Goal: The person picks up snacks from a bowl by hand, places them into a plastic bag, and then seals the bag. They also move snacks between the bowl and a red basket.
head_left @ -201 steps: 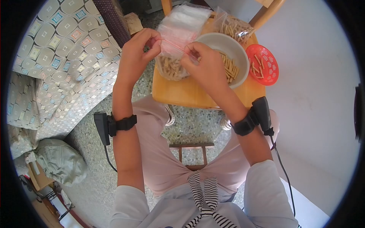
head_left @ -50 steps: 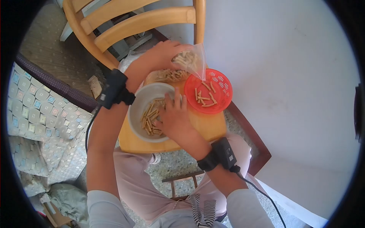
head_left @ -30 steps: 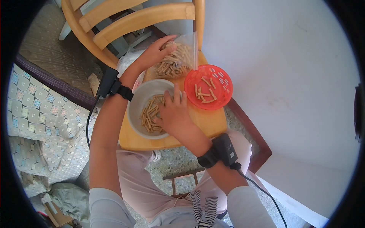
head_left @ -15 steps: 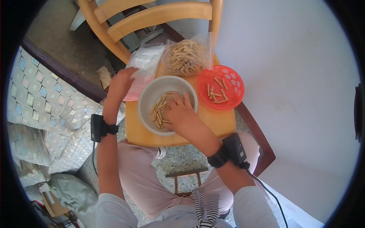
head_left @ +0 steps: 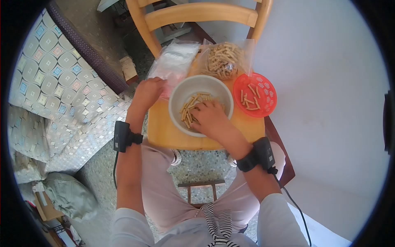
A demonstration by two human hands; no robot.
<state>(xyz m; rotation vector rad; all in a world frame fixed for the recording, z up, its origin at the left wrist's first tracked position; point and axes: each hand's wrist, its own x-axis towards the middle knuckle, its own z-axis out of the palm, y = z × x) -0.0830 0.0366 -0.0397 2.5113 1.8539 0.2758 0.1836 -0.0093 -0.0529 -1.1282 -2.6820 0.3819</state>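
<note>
A white bowl (head_left: 175, 92) on the wooden chair seat (head_left: 160, 131) holds several short tan sticks (head_left: 189, 108). Inside it, my right hand (head_left: 210, 117) rests on the sticks with its fingers spread. My left hand (head_left: 149, 91) is at the near edge of a stack of clear plastic bags (head_left: 176, 57), left of the bowl; its fingertips are bent and small in view, and whether they grip a bag is unclear. Behind the bowl lies a clear bag full of tan sticks (head_left: 224, 59). A red basket (head_left: 269, 96) with several sticks stands right of the bowl.
The chair's wooden backrest (head_left: 201, 15) rises behind the bags. A white wall (head_left: 325, 82) is on the right. Patterned fabric (head_left: 61, 61) hangs at the left, above a grey-green bag (head_left: 70, 195). Black devices with cables are strapped to both my wrists.
The view has shifted, so the chair and its items appear farther right and slightly higher. My left hand has come lower over the plastic bags. My right hand remains in the bowl.
</note>
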